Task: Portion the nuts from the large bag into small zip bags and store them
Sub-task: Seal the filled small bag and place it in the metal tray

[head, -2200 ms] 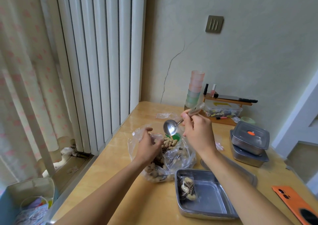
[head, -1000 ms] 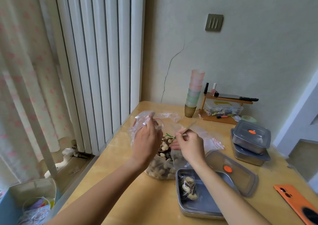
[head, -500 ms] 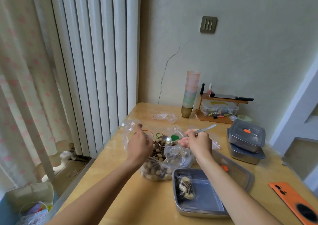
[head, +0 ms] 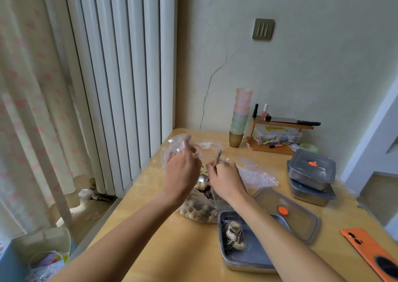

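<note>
I see the large bag [head: 199,211] of nuts on the tabletop [head: 172,245], near its left edge and partly behind both hands. The left hand [head: 183,171] is closed on a bunch of clear plastic [head: 179,144] raised above the large bag; I cannot tell whether this plastic is the bag's own rim or a small zip bag. The right hand [head: 226,178] is clamped on the handle of a spoon [head: 202,180], whose bowl sits between the two hands just above the nuts. The hands cover the bag's mouth. Just right of the large bag stands a metal tray [head: 247,260] holding one filled zip bag [head: 233,236]. The right forearm crosses the tray's far side and hides part of it. A lid [head: 301,219] with an orange spot leans on the tray's far right edge. Empty zip bags [head: 258,175] lie behind the right hand. Further right are two stacked lidded containers [head: 311,175] and an orange phone [head: 366,247]. A stack of cups [head: 241,113] and a wooden rack [head: 280,125] stand at the far wall.
</note>
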Motion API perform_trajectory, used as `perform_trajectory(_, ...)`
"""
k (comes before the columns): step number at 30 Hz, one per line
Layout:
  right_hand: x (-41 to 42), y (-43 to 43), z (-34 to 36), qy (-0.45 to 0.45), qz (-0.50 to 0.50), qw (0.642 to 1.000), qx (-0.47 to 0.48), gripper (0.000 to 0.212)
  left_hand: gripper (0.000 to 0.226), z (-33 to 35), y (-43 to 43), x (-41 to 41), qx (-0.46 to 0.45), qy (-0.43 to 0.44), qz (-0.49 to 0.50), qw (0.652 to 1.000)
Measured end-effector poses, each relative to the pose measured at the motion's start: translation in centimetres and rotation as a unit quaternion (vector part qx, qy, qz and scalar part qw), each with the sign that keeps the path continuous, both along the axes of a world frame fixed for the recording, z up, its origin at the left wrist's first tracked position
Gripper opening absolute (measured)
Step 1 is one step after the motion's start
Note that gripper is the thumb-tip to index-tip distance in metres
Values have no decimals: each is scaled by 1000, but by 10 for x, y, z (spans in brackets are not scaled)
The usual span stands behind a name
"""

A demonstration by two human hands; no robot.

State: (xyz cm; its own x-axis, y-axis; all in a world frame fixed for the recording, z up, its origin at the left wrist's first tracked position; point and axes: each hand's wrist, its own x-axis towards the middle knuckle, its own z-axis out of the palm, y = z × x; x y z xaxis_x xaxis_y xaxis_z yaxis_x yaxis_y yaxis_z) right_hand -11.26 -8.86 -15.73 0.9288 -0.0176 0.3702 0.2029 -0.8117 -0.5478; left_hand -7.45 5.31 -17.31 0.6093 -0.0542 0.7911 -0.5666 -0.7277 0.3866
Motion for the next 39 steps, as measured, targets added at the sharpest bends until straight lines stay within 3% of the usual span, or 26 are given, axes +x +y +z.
perform_trajectory(5, 14, -6, -10, 64, -69, 984, 149, 37, 67, -2, -4, -1, 9, 10, -15, 1000)
perform_trajectory(8, 14, -13, -13, 140, -105, 924, 340, 24, 71, -9, -3, -1, -3, 77, -47, 996)
perform_trajectory(10, 10, -18, -14, 159, -110, 906, 377, 24, 68, -13, -1, 1, -22, 149, -84, 985)
perform_trajectory(15, 6, -32, -11, 148, -134, 907, 372, 20, 58, -22, 5, -2, -13, 203, -101, 974)
perform_trajectory(28, -8, -69, 27, 26, -182, 910, 371, 33, 80, -42, -10, -3, 12, 308, -126, 943)
perform_trajectory(32, -17, -57, 39, -8, -154, 937, 314, 33, 81, -41, -14, -1, -40, 329, -151, 931)
perform_trajectory(39, -26, -32, 44, -99, -41, 988, 114, 32, 82, -38, -12, 1, -89, 346, -173, 918)
